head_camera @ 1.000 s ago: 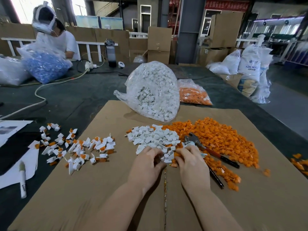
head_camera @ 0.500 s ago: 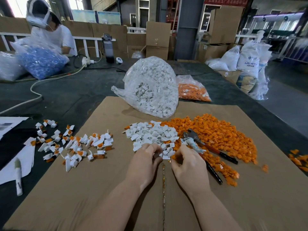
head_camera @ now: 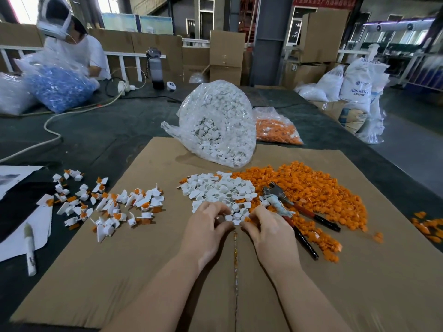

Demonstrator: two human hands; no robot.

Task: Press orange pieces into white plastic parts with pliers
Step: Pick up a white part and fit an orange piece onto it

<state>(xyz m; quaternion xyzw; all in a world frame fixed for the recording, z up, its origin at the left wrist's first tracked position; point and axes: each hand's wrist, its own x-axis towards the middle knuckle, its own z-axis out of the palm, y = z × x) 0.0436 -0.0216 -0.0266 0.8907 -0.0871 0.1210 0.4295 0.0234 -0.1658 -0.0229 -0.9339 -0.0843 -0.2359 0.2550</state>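
A heap of loose white plastic parts (head_camera: 215, 190) lies mid-cardboard, against a wide spread of small orange pieces (head_camera: 311, 188) on its right. Both my hands sit at the near edge of the white heap. My left hand (head_camera: 206, 228) and my right hand (head_camera: 268, 231) have their fingers curled onto white parts there, fingertips close together; what each holds is hidden under the fingers. The pliers (head_camera: 294, 212), with red and black handles, lie on the orange pieces just right of my right hand. Finished white-and-orange parts (head_camera: 107, 204) are scattered to the left.
A clear bag of white parts (head_camera: 215, 121) and a bag of orange pieces (head_camera: 275, 128) stand behind the cardboard sheet (head_camera: 143, 271). Papers and a marker (head_camera: 30, 248) lie at the left. Another person (head_camera: 72, 44) sits at the far left behind a bag of blue parts.
Both hands have stayed at the near edge of the white heap, fingers shifting among the parts. The camera has tilted slightly. The pliers have not moved.
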